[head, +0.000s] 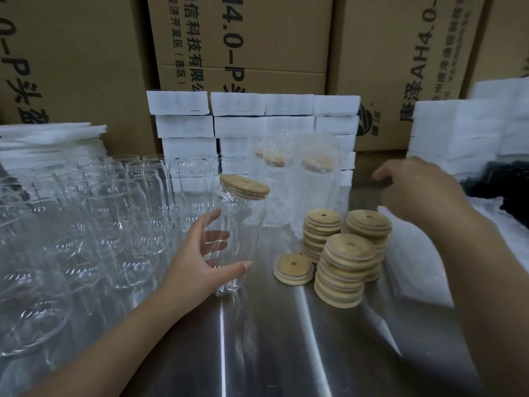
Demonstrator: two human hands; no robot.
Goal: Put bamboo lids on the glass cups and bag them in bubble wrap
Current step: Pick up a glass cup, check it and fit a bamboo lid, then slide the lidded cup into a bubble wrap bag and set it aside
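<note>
Glass cup (pixel 240 224) with a bamboo lid (pixel 244 187) sitting tilted on its mouth is at the middle of the steel worktop (pixel 257 339). Your left hand (pixel 200 253) wraps round its lower half, thumb in front, fingers behind. Bare cups (pixel 114 224) crowd the left, and stacks of lids (pixel 343 262) stand just right of it. Your right hand (pixel 415 193) hangs blurred above the white wrap pile (pixel 415 267); I cannot tell its grip.
</note>
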